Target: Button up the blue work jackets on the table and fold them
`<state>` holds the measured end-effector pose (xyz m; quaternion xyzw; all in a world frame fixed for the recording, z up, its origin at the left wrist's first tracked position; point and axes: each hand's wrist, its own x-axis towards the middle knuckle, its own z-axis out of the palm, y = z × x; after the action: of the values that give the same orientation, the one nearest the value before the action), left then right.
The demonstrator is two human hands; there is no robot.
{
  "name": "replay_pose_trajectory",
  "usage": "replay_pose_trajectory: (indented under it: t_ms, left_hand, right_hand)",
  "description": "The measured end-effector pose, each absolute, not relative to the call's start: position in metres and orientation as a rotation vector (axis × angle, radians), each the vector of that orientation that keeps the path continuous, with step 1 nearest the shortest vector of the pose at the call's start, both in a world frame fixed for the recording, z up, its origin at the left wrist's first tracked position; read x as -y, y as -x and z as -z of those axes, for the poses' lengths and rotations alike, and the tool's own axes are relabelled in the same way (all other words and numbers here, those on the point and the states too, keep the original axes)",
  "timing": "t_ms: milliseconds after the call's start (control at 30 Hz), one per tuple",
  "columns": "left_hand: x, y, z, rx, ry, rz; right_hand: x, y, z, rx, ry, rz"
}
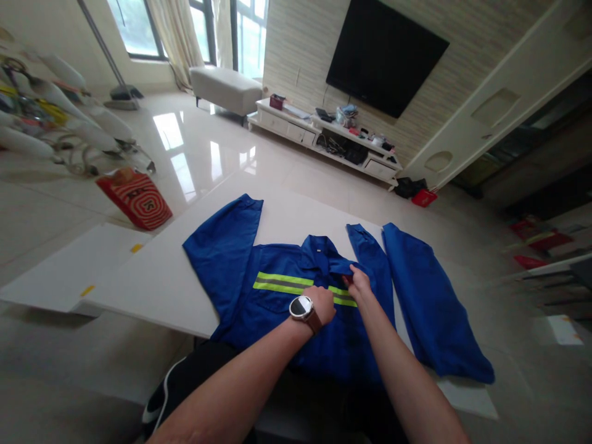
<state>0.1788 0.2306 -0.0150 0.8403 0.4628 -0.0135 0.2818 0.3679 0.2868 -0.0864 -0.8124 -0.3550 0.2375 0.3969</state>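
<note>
A blue work jacket [280,256] with yellow-green and grey reflective bands lies front up on the white table, its collar toward the far side. One sleeve stretches out to the left; the other runs along the right side. My left hand [325,303], with a watch on the wrist, is closed at the middle of the jacket's front, by the gap between the bands. Its fingertips are hidden, but it appears to grip the front edge. Just right of the collar, my right hand [359,283] pinches a raised flap of the jacket's front.
Another folded blue garment [425,296] lies on the table [296,213] to the right of the jacket. A red paper bag [136,197] stands beyond the table's left side. Farther off are a TV cabinet [289,126], a grey bench [226,86] and a wall-mounted television [383,55].
</note>
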Motion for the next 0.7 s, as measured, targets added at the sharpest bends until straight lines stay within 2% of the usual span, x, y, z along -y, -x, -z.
replay_pose_trajectory:
  t_ms: [167,333,533,700]
  left_hand:
    - [-0.231,-0.184,0.01,-1.229,-2.22,0.091]
    - [-0.233,-0.188,0.01,-1.219,-2.227,0.085]
    - [-0.248,-0.185,0.009,-1.268,-2.228,0.09]
    - [-0.258,-0.175,0.011,-1.292,-2.236,0.072]
  right_hand:
    - [-0.261,-0.38,0.102,0.838,2.127,-0.649]
    - [-0.26,-0.385,0.096,1.077,2.225,-0.526]
    - [-0.315,-0.371,0.084,1.223,2.192,-0.381]
    - [-0.36,-0.368,0.09,1.089,2.211,-0.464]
